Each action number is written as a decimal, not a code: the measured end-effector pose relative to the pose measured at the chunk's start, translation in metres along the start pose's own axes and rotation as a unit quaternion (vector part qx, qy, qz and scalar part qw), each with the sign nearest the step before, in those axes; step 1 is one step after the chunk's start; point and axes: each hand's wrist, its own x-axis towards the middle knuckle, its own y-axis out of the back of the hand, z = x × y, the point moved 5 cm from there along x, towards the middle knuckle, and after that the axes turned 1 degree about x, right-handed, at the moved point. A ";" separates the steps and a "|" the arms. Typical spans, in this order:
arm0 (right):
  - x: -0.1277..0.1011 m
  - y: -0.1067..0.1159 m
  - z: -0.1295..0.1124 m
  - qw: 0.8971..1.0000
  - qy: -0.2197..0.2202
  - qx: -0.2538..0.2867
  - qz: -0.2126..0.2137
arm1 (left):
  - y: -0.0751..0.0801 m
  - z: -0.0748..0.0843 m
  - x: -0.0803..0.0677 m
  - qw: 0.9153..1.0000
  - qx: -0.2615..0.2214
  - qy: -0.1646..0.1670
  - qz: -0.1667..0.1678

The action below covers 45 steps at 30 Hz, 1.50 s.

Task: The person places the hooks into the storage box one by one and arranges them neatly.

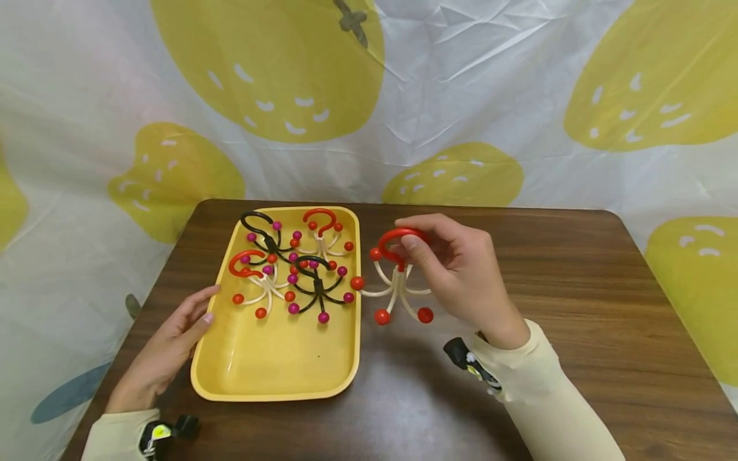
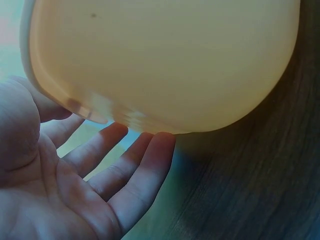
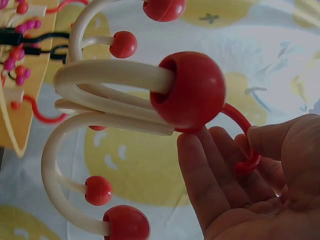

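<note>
- The left hand [image 1: 167, 346] lies nearest, palm toward the left rim of the shallow yellow plastic tray [image 1: 277, 374]; its fingers are straight and loosely spread, tips just beside the rim, gripping nothing. The left wrist view shows the same relaxed fingers [image 2: 142, 172] under the tray's edge.
- The near half of the tray is bare, which suggests room left for more pieces.
- The right hand [image 1: 461, 275] holds a multi-armed hanger with a red hook, cream curved arms and red ball tips [image 1: 394, 282] above the dark brown wooden table [image 1: 576, 307], just right of the tray; thumb and fingers pinch the red hook [image 3: 245, 145]. One ball tip reaches the tray's right rim.
- Judging by position, this hanger is the one piece outside the tray, either going in or coming out; I cannot tell which.
- In the tray's far half lie four similar hangers [image 1: 294, 269], tangled together: two red-hooked with cream arms, two black with magenta balls.
- Beyond hangs a white cloth with yellow fruit shapes [image 1: 461, 96].
</note>
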 end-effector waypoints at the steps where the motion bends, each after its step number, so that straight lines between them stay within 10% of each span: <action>1: 0.001 -0.004 0.000 1.000 0.003 0.000 -0.003 | 0.000 0.000 0.000 1.000 -0.001 0.001 -0.001; 24: 0.023 -0.091 -0.009 0.994 0.007 0.074 -0.078 | 0.000 0.001 0.002 1.000 -0.001 0.003 -0.008; 45: 0.025 -0.168 0.007 0.987 0.007 0.016 -0.161 | 0.002 -0.001 0.003 1.000 0.006 0.015 -0.004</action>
